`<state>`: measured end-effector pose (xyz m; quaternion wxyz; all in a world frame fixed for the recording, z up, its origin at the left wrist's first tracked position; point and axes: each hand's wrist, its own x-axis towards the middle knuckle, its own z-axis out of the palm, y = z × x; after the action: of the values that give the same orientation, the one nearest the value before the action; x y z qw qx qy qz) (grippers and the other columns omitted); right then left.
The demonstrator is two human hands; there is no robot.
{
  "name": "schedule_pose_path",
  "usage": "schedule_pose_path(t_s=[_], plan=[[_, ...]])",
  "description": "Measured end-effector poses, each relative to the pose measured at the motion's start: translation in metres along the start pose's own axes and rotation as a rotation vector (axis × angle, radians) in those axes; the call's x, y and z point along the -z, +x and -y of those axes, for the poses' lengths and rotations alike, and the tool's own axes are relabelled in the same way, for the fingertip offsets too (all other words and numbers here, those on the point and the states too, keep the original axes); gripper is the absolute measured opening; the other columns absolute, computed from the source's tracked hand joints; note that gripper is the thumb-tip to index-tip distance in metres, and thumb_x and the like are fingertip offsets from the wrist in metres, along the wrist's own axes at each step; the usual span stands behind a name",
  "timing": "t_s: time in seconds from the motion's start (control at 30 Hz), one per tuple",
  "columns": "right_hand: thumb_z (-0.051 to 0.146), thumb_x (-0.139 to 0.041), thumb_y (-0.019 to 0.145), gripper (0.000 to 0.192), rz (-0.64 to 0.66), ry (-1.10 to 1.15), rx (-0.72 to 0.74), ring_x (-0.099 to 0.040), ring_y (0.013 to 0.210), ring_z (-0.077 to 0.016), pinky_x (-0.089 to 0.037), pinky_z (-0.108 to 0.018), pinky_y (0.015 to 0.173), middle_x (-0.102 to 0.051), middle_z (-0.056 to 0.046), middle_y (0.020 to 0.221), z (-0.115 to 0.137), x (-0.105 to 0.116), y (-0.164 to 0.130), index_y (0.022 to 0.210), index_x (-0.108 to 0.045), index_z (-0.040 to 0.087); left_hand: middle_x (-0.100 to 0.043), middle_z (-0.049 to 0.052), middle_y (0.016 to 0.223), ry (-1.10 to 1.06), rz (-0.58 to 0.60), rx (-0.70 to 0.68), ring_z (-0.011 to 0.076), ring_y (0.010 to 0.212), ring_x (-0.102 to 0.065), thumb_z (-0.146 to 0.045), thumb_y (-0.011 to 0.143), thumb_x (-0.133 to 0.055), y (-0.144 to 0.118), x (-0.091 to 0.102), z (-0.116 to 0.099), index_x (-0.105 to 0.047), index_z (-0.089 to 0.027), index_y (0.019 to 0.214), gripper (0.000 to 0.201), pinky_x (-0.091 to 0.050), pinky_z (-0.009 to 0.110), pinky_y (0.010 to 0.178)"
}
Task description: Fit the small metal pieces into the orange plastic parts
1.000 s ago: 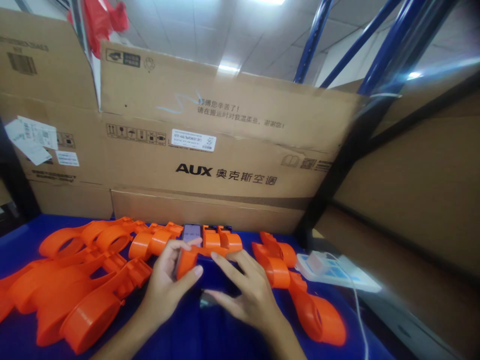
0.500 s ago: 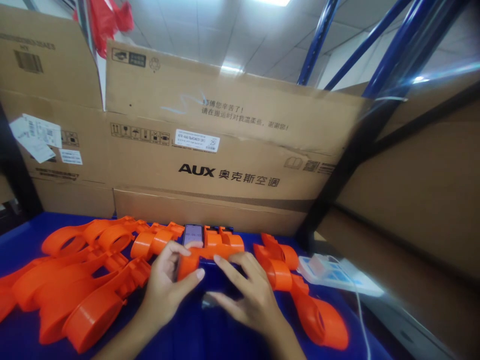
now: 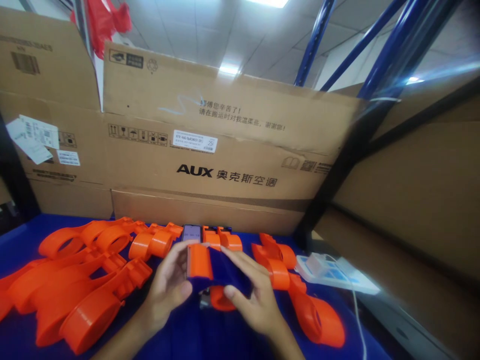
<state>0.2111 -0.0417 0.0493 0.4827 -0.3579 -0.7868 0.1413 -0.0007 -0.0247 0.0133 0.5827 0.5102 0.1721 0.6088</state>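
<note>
My left hand (image 3: 165,290) and my right hand (image 3: 252,300) together hold an orange plastic part (image 3: 200,262) with a dark blue piece (image 3: 227,270) on it, lifted a little above the blue table top (image 3: 187,335). My left fingers grip its orange end; my right fingers wrap the blue piece. An orange rounded bit (image 3: 219,299) shows under it. Behind the hands stands a phone (image 3: 191,232) with a lit screen.
Several orange plastic parts (image 3: 86,280) lie piled at the left, more (image 3: 300,295) at the right. A white power strip (image 3: 330,272) with a cable lies at the right. Large cardboard boxes (image 3: 210,150) wall the back and right; blue rack posts (image 3: 315,35) rise behind.
Both hands have lifted and turned the orange part from the table; its blue piece now faces up. My right hand moved from lying flat to gripping it.
</note>
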Motion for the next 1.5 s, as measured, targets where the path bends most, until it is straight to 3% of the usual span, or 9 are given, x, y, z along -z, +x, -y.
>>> schedule_pose_path(t_s=[0.13,0.27,0.37,0.57,0.73,0.9,1.03,1.2,1.5], plan=[[0.054,-0.045,0.099,0.045,0.123,0.220,-0.117,-0.067,0.110,-0.0302,-0.052,-0.047,0.098,-0.074,-0.007,0.114,0.009,-0.005,0.004,0.125,-0.068,0.025,-0.069,0.014,0.116,0.007,0.059,0.125,0.0129,0.049,-0.060,-0.038,0.068,-0.086,-0.004,0.005,0.004,-0.059,-0.026,0.130,0.069,-0.050,0.026,0.042],[0.052,-0.037,0.102,0.052,0.195,0.239,-0.250,-0.071,0.078,-0.0224,-0.059,-0.035,0.076,-0.075,-0.003,0.081,0.007,-0.015,0.001,0.093,-0.076,0.020,-0.074,0.009,0.087,0.040,-0.078,0.140,0.0121,0.040,-0.055,-0.037,0.062,-0.089,-0.005,0.005,0.009,-0.068,-0.021,0.112,0.057,-0.046,0.025,0.036],[0.053,-0.039,0.101,0.047,0.113,0.208,-0.202,-0.071,0.097,-0.0252,-0.057,-0.038,0.088,-0.075,-0.007,0.105,0.001,-0.015,-0.002,0.116,-0.070,0.021,-0.063,-0.003,0.057,0.023,-0.300,0.154,0.0116,0.034,-0.050,-0.040,0.067,-0.085,0.002,0.001,0.012,-0.067,-0.019,0.101,0.044,-0.041,0.022,0.032],[0.049,-0.075,0.080,0.067,0.088,-0.016,0.049,-0.056,0.128,-0.0324,-0.044,-0.049,0.109,-0.058,-0.014,0.140,0.002,-0.007,-0.002,0.139,-0.055,0.024,-0.064,-0.006,0.057,-0.138,-0.585,0.149,0.0096,0.038,-0.054,-0.047,0.067,-0.085,0.020,0.001,0.006,-0.060,-0.017,0.080,0.041,-0.045,0.020,0.038],[0.041,-0.080,0.077,0.057,-0.020,-0.007,0.021,-0.069,0.104,-0.0301,-0.055,-0.045,0.096,-0.072,-0.012,0.116,-0.002,-0.015,-0.006,0.128,-0.062,0.023,-0.068,-0.002,0.067,-0.219,-0.489,0.220,0.0118,0.048,-0.062,-0.045,0.073,-0.081,0.020,0.003,0.004,-0.063,-0.017,0.088,0.037,-0.050,0.021,0.043],[0.045,-0.069,0.086,0.052,-0.440,0.131,-0.180,-0.070,0.102,-0.0288,-0.058,-0.042,0.088,-0.071,-0.014,0.117,-0.022,-0.007,-0.002,0.130,-0.059,0.018,-0.068,0.011,0.113,-0.124,-0.300,0.234,0.0182,0.067,-0.070,-0.053,0.085,-0.066,0.014,0.001,0.003,-0.057,-0.020,0.127,0.054,-0.053,0.025,0.045],[0.047,-0.068,0.087,0.063,-0.697,-0.005,-0.301,-0.072,0.085,-0.0249,-0.059,-0.037,0.075,-0.073,-0.014,0.109,-0.039,0.021,0.005,0.139,-0.051,0.016,-0.066,0.011,0.115,-0.009,-0.309,0.227,0.0152,0.065,-0.067,-0.050,0.084,-0.068,0.011,0.002,0.007,-0.060,-0.020,0.123,0.049,-0.046,0.021,0.040],[0.054,-0.063,0.087,0.065,-0.601,-0.456,-0.427,-0.062,0.050,-0.0235,-0.053,-0.038,0.059,-0.071,-0.004,0.065,-0.062,0.047,0.003,0.140,-0.055,0.016,-0.069,0.008,0.098,0.015,-0.306,0.236,0.0161,0.063,-0.065,-0.049,0.081,-0.070,0.009,0.000,0.010,-0.063,-0.019,0.116,0.047,-0.047,0.022,0.042],[0.057,-0.052,0.092,0.057,-0.307,-0.748,-0.565,-0.071,0.095,-0.0314,-0.050,-0.039,0.084,-0.076,-0.013,0.104,-0.089,0.034,0.016,0.134,-0.060,0.018,-0.066,0.007,0.094,0.050,-0.277,0.220,0.0145,0.063,-0.062,-0.049,0.084,-0.068,0.011,0.005,0.016,-0.065,-0.018,0.110,0.041,-0.046,0.022,0.045]])
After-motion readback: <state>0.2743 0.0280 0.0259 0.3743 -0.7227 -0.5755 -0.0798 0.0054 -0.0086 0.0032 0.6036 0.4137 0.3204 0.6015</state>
